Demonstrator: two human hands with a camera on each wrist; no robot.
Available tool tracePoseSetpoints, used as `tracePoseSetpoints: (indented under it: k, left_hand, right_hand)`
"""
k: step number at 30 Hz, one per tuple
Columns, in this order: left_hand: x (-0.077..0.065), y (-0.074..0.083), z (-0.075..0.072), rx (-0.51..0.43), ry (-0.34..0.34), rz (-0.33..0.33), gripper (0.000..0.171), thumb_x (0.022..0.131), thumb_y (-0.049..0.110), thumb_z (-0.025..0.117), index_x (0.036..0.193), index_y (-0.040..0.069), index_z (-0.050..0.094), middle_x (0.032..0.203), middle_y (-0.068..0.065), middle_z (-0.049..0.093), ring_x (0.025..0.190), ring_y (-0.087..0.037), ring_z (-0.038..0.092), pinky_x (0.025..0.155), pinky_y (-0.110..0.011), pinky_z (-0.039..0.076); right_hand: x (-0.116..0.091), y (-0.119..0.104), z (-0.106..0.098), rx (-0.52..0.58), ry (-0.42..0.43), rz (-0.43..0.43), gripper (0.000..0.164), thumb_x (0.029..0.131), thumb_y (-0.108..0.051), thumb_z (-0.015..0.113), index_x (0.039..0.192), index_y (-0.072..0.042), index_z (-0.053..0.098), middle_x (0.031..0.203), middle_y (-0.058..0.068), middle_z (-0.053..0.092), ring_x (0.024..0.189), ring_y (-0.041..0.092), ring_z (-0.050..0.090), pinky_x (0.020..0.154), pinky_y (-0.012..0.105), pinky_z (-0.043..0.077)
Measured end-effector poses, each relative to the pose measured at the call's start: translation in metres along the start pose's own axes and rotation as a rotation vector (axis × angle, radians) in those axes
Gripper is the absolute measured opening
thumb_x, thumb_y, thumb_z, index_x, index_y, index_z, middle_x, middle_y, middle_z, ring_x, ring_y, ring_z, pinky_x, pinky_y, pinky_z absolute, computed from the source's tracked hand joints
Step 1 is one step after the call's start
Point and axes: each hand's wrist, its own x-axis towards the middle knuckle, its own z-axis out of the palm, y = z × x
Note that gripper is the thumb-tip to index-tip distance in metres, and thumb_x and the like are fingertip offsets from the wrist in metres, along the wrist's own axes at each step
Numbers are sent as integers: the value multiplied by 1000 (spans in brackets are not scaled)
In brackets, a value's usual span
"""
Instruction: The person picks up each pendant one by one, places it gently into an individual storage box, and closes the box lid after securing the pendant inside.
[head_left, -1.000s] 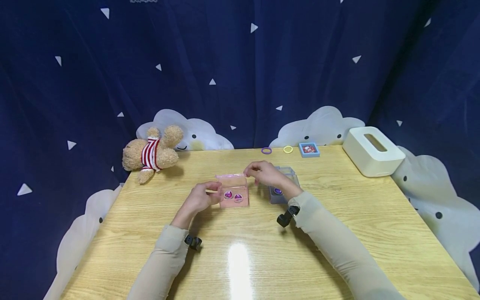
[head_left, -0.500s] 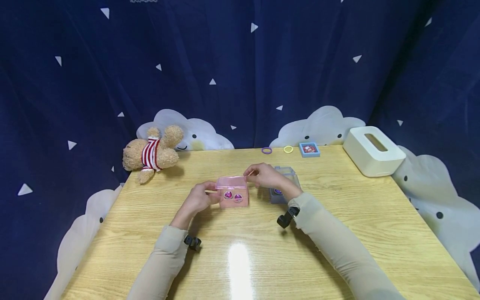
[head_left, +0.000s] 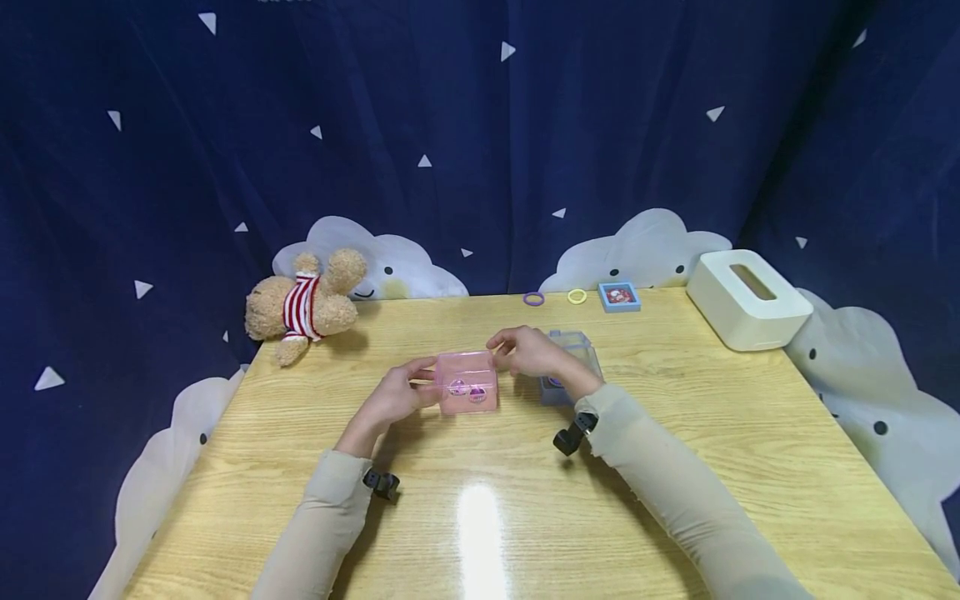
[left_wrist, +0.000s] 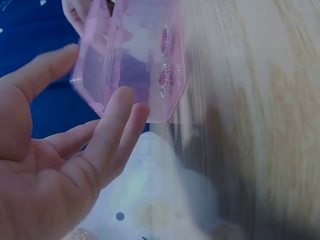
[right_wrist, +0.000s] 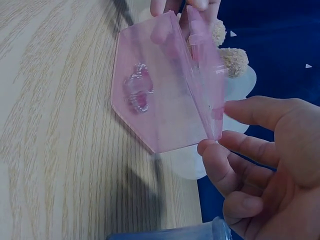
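A clear pink plastic box sits on the table with its lid tipped forward, still partly raised. Two sparkling pink jewelled pieces show through its front. At the box's left side my left hand touches the wall with fairly straight fingers, the thumb near the lid edge. My right hand pinches the lid's right corner between thumb and forefinger, as the right wrist view shows. Behind the right wrist stands a clear grey-blue box with its lid up and a purple gem inside, mostly covered by the forearm.
A teddy bear in a striped shirt lies at the back left. Along the back edge are a purple ring, a yellow ring and a small blue frame. A white tissue box stands back right.
The pink lid has swung forward and down over the box, now covering the jewelled pieces from above. Both hands stay at the box's sides, hardly moved.
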Motion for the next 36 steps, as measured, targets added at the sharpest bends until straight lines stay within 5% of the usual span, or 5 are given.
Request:
tracePoseSetpoints:
  k: [22,28,32,36]
  left_hand:
    - [0,0,6,57,69,1,65,89,9,71,148,3,45,131,-23,62,114,-41,64,87,-38,59]
    - [1,1,6,-28,72,-7,61,90,4,68,147,1,45,136,-26,57,117,-38,62,84,-33,61]
    - [2,5,4,45,149,30,55,90,8,69,142,5,53,134,-20,61,117,-33,62,82,-31,59]
    - [4,13,5,79,193,71,49,91,8,70,138,8,58,133,-18,62,118,-34,62,84,-33,57]
  right_hand:
    - [-2,-3,1,-142,26,-28,36,86,-19,75,120,-10,70,99,2,77,64,5,64,71,22,51]
    - [-6,-1,-11,-62,51,-35,36,90,-23,72,122,-6,68,101,6,74,71,22,70,68,24,51]
    - [-10,2,-25,5,66,-7,32,93,-26,69,120,-9,68,102,7,71,82,35,71,68,29,56]
    - [-16,8,-38,20,92,16,28,95,-27,67,118,-11,69,103,6,69,88,35,70,70,32,59]
